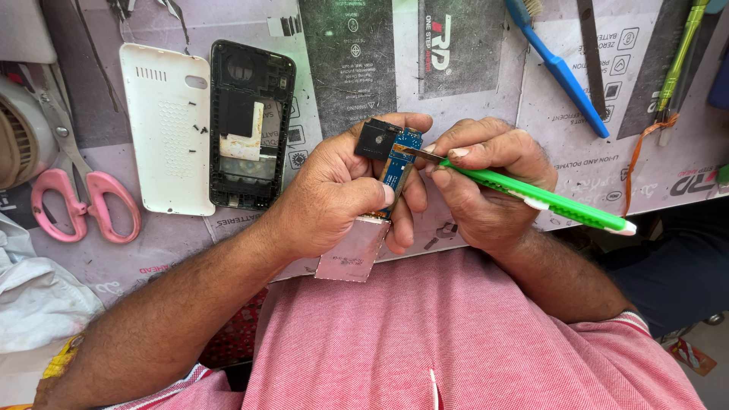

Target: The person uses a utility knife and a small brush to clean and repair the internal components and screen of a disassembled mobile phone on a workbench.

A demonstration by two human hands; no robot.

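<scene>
Fingers of the left hand [334, 199] are clenched around a small blue board [398, 163], thumb laid across its lower half, so the board stands tilted above the bench edge with a black square part [377, 139] at its top and a silvery flap [354, 250] hanging below the palm. Over on the other side, the right hand [486, 178] pinches a green tool [543, 199] like a pen, its thin metal blade [422, 154] touching the board's upper edge just beside the black part. From where I stand, the good way to work this seems to be short, shallow strokes, with the two hands braced against each other as they are, so the tip cannot skid over the board; the grip looks firm enough, though whether the tip sits in a seam or on top I cannot tell. Left of the hands, well apart, lie a white back cover [167, 129] and a black phone frame [250, 125] side by side, some tiny screws [199, 129] between them, pink scissors [80, 201] farther left, and a blue brush [558, 68] up at the top right.
</scene>
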